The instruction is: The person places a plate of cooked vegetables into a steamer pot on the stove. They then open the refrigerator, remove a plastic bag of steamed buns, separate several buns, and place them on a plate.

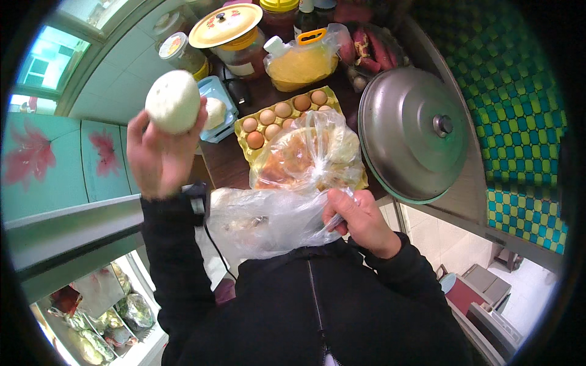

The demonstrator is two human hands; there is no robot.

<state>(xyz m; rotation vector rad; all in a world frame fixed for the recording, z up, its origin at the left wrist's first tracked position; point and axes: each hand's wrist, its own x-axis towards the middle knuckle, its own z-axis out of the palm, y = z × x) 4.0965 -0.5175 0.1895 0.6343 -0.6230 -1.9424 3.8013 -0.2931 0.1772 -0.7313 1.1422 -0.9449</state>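
My left hand (165, 158) is raised at the left, gripping a round white steamed bun (173, 101) in its fingers. A clear plastic bag (279, 222) hangs from my right hand (361, 219), whose fingers pinch its gathered edge. Pale, blurred contents show through this bag. Just beyond it, a second, knotted clear bag (316, 151) holds browned food and a pale piece; it rests on a yellow egg tray (243, 153) with several brown eggs (283, 110). Behind my left hand, another pale bun (214, 113) lies on a light-blue plastic tray (219, 91).
A large lidded metal pan (407, 132) stands at the right. Jars (238, 52), a jug of yellow grain (300, 68) and purple sweet potatoes (373, 48) line the back. At lower left, a lit refrigerator (149, 341) stands open with bagged vegetables (137, 311).
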